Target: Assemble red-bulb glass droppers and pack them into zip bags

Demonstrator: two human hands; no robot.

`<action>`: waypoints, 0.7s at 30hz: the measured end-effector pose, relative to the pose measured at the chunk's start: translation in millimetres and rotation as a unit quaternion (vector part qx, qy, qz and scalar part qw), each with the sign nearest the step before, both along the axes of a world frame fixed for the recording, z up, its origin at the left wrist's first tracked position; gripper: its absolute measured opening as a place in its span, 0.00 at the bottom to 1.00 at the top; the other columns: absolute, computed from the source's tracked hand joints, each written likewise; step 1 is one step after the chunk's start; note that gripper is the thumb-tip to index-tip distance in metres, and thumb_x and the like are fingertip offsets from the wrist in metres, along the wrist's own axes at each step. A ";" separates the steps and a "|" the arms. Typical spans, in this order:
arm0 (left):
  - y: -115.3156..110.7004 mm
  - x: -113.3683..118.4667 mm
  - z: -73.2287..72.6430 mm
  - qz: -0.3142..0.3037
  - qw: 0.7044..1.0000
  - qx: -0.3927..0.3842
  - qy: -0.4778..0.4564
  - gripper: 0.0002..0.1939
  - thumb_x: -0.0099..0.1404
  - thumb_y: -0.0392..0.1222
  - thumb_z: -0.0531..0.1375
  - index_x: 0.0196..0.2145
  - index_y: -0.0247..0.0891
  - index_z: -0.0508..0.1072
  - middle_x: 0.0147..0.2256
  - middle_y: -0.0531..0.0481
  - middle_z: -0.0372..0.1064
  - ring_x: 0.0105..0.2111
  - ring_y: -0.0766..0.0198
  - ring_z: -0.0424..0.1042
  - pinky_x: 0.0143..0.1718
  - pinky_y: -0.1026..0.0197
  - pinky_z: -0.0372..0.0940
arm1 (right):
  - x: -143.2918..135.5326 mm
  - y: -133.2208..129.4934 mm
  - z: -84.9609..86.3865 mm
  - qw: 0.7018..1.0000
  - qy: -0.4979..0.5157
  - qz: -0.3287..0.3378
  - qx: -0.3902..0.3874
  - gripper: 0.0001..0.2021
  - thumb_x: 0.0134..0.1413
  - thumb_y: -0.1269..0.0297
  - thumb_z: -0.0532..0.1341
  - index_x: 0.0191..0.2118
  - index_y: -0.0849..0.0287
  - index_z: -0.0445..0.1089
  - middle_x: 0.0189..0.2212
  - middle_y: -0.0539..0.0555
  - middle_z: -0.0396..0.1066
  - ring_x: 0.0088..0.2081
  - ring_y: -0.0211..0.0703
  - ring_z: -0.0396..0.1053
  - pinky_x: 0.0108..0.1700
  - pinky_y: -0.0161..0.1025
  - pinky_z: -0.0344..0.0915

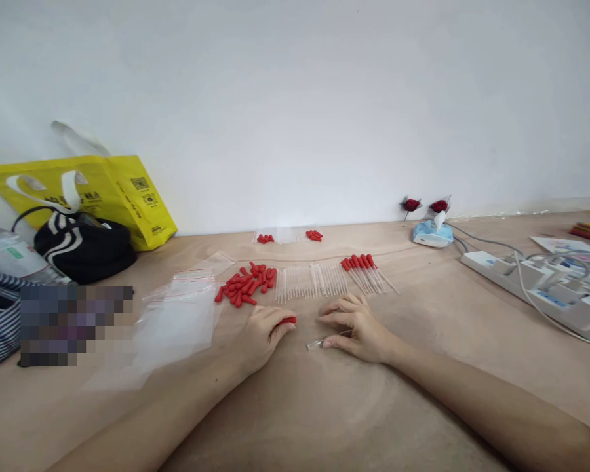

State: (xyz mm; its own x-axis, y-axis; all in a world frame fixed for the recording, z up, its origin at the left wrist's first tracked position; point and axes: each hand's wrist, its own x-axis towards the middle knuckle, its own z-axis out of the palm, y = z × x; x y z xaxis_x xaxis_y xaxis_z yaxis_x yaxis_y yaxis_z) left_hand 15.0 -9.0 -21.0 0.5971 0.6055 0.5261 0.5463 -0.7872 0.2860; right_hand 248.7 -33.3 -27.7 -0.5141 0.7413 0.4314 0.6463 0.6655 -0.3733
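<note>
Pinched between the thumb and fingers of my left hand (pixel 267 334) is a red rubber bulb (pixel 288 320). My right hand (pixel 358 330) holds a clear glass tube (pixel 315 345) between thumb and fingers, its wide end pointing left toward my left hand. The bulb and tube are apart. Beyond my left hand lies a pile of red bulbs (pixel 246 283). A row of clear tubes (pixel 311 281) lies side by side in the middle. To its right, several tubes with red bulbs on their ends (pixel 362 264) lie together.
Clear plastic bags (pixel 181 314) lie left of the pile. Two small bagged groups of red pieces (pixel 265 238) sit near the wall. A yellow bag (pixel 142 203) and black pouch (pixel 86 246) stand left; a tissue pack (pixel 431 234) and power strip (pixel 531 282) are right.
</note>
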 end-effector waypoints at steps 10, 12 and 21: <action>0.2 1.1 -1.2 0.010 1.000 -0.002 -0.022 0.10 0.65 0.39 0.49 0.35 0.37 0.69 0.35 0.48 0.71 0.35 0.64 0.70 0.37 0.60 0.63 | -5.1 0.7 0.9 0.999 0.040 0.013 -0.030 0.06 0.53 0.65 0.56 0.28 0.59 0.66 0.32 0.52 0.68 0.37 0.40 0.61 0.41 0.40 0.52; -0.5 2.8 0.2 0.025 1.000 0.003 -0.012 0.09 0.64 0.39 0.50 0.35 0.37 0.69 0.34 0.49 0.72 0.34 0.63 0.70 0.37 0.58 0.62 | -6.6 1.0 -0.2 0.999 0.037 -0.021 -0.014 0.05 0.53 0.66 0.56 0.28 0.59 0.65 0.30 0.52 0.69 0.35 0.40 0.61 0.40 0.41 0.51; 4.6 10.6 -6.5 0.002 0.999 0.008 0.047 0.12 0.65 0.37 0.48 0.43 0.37 0.68 0.40 0.47 0.72 0.44 0.58 0.69 0.53 0.43 0.50 | -17.4 5.1 -3.4 0.996 0.043 -0.056 0.060 0.08 0.56 0.65 0.53 0.37 0.55 0.70 0.29 0.52 0.72 0.34 0.40 0.61 0.42 0.43 0.46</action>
State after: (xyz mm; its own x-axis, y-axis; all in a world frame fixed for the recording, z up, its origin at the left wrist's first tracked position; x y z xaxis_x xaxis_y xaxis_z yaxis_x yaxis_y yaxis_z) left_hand 25.6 -4.4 -27.4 0.6421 0.5998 0.4775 0.5729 -0.7893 0.2209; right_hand 231.3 -28.3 -31.1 -0.3883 0.7331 0.5584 0.6888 0.6334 -0.3527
